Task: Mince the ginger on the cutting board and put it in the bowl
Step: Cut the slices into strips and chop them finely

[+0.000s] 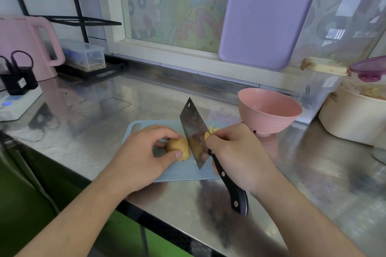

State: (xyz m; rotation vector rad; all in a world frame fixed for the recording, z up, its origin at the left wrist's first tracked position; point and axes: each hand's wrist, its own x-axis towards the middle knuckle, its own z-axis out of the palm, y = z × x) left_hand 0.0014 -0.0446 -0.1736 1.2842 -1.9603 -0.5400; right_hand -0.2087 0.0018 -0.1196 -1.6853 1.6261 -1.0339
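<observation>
Both bare forearms reach forward, converging. The left hand (144, 152) arches, fingertips and thumb pinching inward. The right hand (236, 156) is curled closed in a grip, knuckles upward.

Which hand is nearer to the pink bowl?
Right. The right hand grips the cleaver just left of the pink bowl; the left hand holds the ginger farther left.

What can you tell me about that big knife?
The cleaver has a broad rectangular steel blade, speckled, with holes near its far edge and a small yellow sticker. Its black handle shows pale rivets. The right hand grips it where blade meets handle. It stands edge down on the board, tilted, beside the ginger that the left hand holds.
</observation>
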